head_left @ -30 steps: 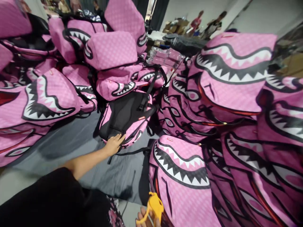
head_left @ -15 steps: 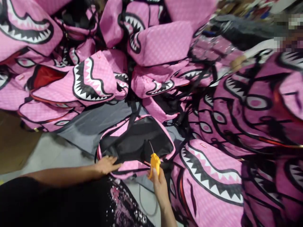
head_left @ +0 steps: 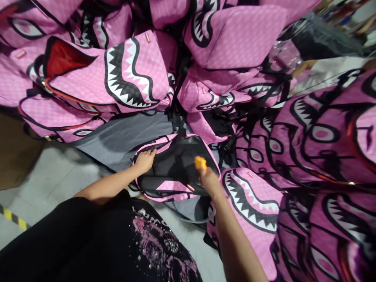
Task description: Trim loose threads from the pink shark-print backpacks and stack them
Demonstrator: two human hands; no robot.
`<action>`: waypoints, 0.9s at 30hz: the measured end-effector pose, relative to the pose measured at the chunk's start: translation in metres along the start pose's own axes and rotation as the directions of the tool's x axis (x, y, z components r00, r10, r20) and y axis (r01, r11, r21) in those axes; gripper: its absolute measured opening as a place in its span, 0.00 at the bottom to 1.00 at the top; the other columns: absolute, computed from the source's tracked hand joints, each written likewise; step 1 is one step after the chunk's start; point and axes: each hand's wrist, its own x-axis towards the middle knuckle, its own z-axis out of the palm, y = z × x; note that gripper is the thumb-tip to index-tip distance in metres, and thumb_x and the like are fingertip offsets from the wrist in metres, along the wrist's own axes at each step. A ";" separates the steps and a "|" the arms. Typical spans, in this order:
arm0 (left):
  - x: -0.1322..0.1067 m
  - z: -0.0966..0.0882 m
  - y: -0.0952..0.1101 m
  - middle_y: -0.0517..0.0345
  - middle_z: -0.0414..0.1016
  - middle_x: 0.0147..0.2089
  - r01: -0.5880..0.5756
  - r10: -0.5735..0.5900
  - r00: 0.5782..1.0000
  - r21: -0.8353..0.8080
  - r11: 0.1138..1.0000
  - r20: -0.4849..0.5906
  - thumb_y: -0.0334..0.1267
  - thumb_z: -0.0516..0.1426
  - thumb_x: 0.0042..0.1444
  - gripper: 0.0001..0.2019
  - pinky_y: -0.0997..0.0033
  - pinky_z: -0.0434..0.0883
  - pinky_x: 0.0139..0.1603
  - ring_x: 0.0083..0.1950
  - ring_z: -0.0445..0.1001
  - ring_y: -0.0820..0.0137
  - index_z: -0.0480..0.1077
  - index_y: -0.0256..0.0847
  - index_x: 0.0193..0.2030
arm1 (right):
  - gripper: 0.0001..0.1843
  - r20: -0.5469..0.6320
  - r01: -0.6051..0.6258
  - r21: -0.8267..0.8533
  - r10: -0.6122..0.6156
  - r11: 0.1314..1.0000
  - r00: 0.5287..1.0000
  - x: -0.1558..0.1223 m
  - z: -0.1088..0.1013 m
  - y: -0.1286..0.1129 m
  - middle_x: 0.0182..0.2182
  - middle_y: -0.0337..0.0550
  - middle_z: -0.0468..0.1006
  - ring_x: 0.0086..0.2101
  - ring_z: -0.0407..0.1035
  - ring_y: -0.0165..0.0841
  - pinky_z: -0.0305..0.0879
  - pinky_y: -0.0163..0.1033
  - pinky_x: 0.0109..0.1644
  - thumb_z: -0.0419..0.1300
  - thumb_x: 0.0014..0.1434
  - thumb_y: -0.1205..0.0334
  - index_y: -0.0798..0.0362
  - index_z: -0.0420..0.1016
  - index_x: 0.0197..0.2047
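A pink backpack (head_left: 188, 172) lies with its black padded back facing up, pink edging around it. My left hand (head_left: 146, 161) is closed on its upper left edge, fingers bent over the pink trim. Over the right part of the black panel, my right hand (head_left: 209, 179) grips a yellow air blow gun (head_left: 201, 162). The gun is blurred and its thin nozzle cannot be made out. A short red-and-white tag (head_left: 190, 188) shows on the lower edge of the backpack.
Pink shark-mouth backpacks (head_left: 138, 74) are heaped behind, and more backpacks (head_left: 249, 199) crowd the right side. Grey sheeting (head_left: 123, 135) lies under the work. A pale hose (head_left: 190, 221) curves below it. A cardboard box (head_left: 17, 152) stands at left, above floor tape (head_left: 13, 217).
My left hand has moved from the backpack's lower left corner up to its upper left edge. My right hand has carried the blow gun up and right over the panel. The view has shifted.
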 end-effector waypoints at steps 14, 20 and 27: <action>-0.011 -0.014 -0.041 0.48 0.79 0.46 0.360 -0.145 0.909 -0.562 0.745 0.391 0.52 0.52 0.64 0.25 0.64 0.72 0.43 0.43 0.78 0.61 0.62 0.46 0.65 | 0.30 0.346 0.091 0.310 -0.201 0.946 0.917 -0.058 -0.007 -0.039 0.17 0.33 0.63 0.18 0.59 0.29 0.57 0.34 0.23 0.48 0.57 0.30 0.51 0.65 0.34; -0.064 0.005 0.009 0.42 0.43 0.76 -0.363 0.354 0.931 0.128 0.923 0.086 0.45 0.61 0.59 0.32 0.40 0.49 0.69 0.74 0.47 0.44 0.60 0.52 0.69 | 0.23 -0.003 -0.111 -0.217 0.113 0.970 0.994 -0.063 -0.055 0.011 0.24 0.45 0.73 0.26 0.69 0.35 0.60 0.37 0.31 0.45 0.66 0.48 0.56 0.72 0.41; -0.107 0.066 0.059 0.34 0.52 0.73 -0.428 0.347 0.879 0.219 0.877 0.328 0.45 0.66 0.52 0.42 0.43 0.63 0.61 0.69 0.59 0.43 0.54 0.47 0.72 | 0.22 0.149 -0.150 -0.212 0.183 0.966 0.972 -0.101 -0.085 0.066 0.16 0.38 0.66 0.18 0.63 0.31 0.58 0.36 0.26 0.44 0.68 0.47 0.55 0.70 0.39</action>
